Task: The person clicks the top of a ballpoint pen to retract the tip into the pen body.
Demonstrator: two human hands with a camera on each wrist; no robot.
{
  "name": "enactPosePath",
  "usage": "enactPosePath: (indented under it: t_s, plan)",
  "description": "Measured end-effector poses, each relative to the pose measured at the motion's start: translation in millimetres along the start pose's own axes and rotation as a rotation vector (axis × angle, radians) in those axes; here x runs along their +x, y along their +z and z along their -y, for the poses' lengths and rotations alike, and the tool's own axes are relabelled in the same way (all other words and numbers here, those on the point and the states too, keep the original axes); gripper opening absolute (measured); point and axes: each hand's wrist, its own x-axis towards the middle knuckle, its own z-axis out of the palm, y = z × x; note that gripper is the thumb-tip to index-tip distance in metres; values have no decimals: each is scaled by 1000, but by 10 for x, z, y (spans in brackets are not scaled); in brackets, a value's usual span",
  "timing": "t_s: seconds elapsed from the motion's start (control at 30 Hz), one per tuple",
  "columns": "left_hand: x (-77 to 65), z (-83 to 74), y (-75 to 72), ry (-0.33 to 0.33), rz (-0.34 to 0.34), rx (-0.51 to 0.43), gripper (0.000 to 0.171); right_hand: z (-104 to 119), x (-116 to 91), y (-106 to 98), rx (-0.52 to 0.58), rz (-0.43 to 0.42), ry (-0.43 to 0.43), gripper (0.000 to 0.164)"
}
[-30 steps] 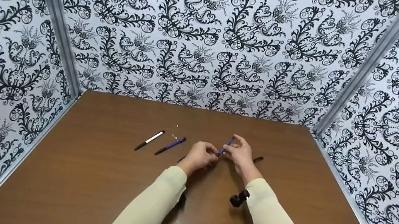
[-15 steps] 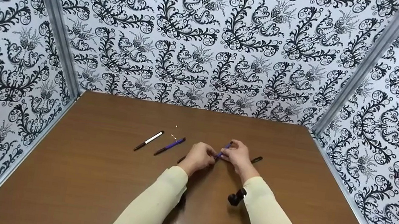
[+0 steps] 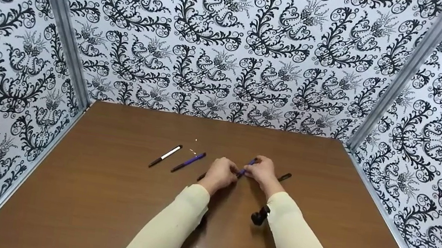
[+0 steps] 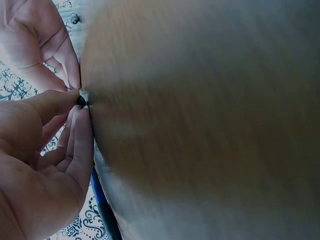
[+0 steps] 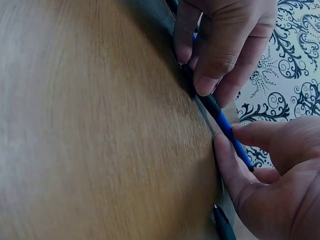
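Note:
Both hands hold one blue pen with a black grip (image 3: pixel 248 166), low over the brown table, in the head view. My left hand (image 3: pixel 220 173) pinches its black end between thumb and fingers. On the blue barrel (image 5: pixel 225 124), the thumb and fingers of my right hand (image 3: pixel 263 173) pinch from the other side, as the right wrist view shows. In the left wrist view, fingers hide most of the pen; only its black tip (image 4: pixel 81 101) shows. A dark pen (image 3: pixel 285 177) lies partly behind the right hand, and another dark one (image 3: pixel 202 176) pokes out beside the left.
To the left lie a white pen with black ends (image 3: pixel 165 156) and a second blue pen (image 3: pixel 188 162), roughly parallel. Small bright specks (image 3: pixel 193 151) show near them on the brown table (image 3: pixel 106 203). Patterned walls (image 3: pixel 230 56) stand behind and at both sides.
My right hand has come down and slightly left along the blue pen, and the pen's far end sits lower. The left hand has barely moved; the pens on the table lie as before.

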Motion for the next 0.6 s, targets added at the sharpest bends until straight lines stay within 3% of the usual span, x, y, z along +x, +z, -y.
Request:
enactPosePath:
  t_s: [0.27, 0.6]
  plan:
    - [-21, 24, -7, 6, 21, 4, 20, 5, -15, -40, -135, 4, 3, 64]
    - [50, 100, 43, 1, 44, -19, 16, 5, -54, -64, -109, 19, -30, 65]
